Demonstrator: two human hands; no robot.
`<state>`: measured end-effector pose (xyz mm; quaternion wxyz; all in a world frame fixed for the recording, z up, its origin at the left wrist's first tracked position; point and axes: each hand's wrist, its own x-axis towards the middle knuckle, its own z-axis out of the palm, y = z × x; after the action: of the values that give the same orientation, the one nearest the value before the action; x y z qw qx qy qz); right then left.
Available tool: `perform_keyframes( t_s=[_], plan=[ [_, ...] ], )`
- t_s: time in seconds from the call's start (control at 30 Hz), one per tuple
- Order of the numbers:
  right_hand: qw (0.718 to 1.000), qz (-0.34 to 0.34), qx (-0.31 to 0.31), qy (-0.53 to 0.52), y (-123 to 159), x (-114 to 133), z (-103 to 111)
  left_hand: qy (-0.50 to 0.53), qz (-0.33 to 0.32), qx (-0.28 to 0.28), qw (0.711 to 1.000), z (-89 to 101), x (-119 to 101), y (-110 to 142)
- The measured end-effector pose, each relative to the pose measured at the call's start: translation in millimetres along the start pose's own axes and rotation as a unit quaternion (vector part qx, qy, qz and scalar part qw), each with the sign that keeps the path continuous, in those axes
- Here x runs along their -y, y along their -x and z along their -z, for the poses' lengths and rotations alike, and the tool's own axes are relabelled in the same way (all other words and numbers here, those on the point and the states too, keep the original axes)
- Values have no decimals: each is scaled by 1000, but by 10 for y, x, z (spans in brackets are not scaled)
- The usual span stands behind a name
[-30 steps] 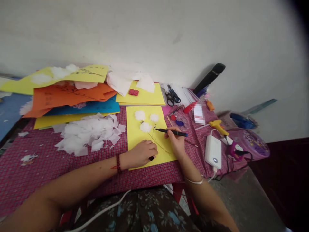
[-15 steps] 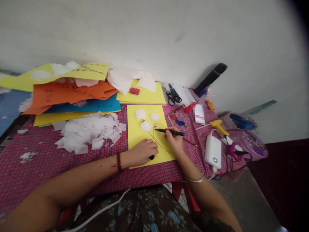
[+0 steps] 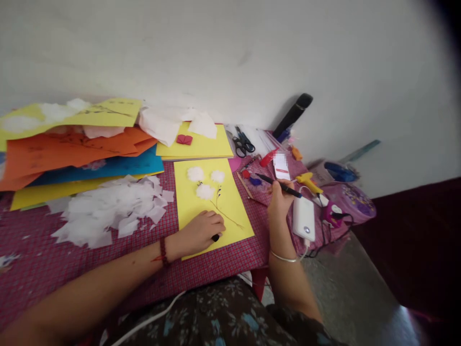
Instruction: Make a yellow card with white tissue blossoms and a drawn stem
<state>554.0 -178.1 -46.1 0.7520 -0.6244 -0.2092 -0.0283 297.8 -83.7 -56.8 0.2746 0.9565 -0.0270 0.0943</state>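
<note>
Yellow sheet (image 3: pixel 230 218): white tufts, dark branch. Right hand (image 3: pixel 280 201) pinching black pen (image 3: pixel 279 185).

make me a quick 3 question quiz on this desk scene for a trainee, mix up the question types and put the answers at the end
1. Multiple choice: what does the right hand hold?
a) a pair of scissors
b) a dark pen
c) a glue gun

2. True or false: the left hand, with a small black piece at its fingers, rests on a yellow sheet.

3. Count: how many white puffs are on the sheet under the left hand?

Key: 1. b; 2. true; 3. three
</note>
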Motion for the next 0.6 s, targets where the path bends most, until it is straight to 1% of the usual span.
perform_keyframes(
  t_s=[0.07, 0.13, 0.2, 0.37, 0.53, 0.6],
  plan=[
    [999, -4, -13, 37, -149, -66, 107, 3, 1, 3, 1000, 4, 4, 0],
    [998, -20, -3, 59, -243, -137, 185, 0, -1, 9, 1000, 15, 3, -2],
    [997, -33, 14, 70, -279, -196, 217, -3, 1, 16, 1000, 24, 0, -5],
    [994, -43, 60, 78, -248, -263, 156, -2, 6, 24, 1000, 22, -5, 0],
    [991, -74, 80, 74, -230, -312, 65, -3, -2, 15, 1000, 16, 0, 13],
    [991, -74, 85, 76, -223, -321, 51, -3, -3, 11, 1000, 15, 1, 11]
  ],
)
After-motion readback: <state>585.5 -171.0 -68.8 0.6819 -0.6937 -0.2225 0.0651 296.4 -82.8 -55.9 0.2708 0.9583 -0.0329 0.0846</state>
